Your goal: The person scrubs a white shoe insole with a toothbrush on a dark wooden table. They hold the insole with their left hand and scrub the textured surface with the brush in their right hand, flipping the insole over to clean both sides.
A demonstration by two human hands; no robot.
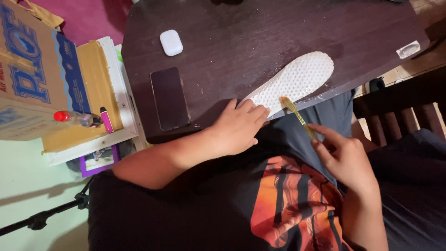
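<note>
Insole: a white, dimpled foam shoe insole (297,80) lies flat on the dark brown wooden table (260,32), at the near edge, its heel end under the left hand.
Long axis: it runs diagonally, the rounded toe end pointing up and to the right, away from the person, the heel end toward the lower left.
Left hand: the left hand (237,130) lies palm down with fingers close together, pressing the heel end of the insole against the table.
Right hand: the right hand (346,158) pinches the handle of a thin yellow-green translucent toothbrush (297,116) between thumb and fingers.
Brush: its head rests on the near edge of the insole, just beside the left fingertips; the handle slants down and right to the hand, roughly crosswise to the insole.
Nearer hand: the left is on the insole; the right stays off the table edge, above the lap.
Nearby: a black smartphone (170,98) and a white earbud case (171,42) lie left of the insole, well apart from it.
</note>
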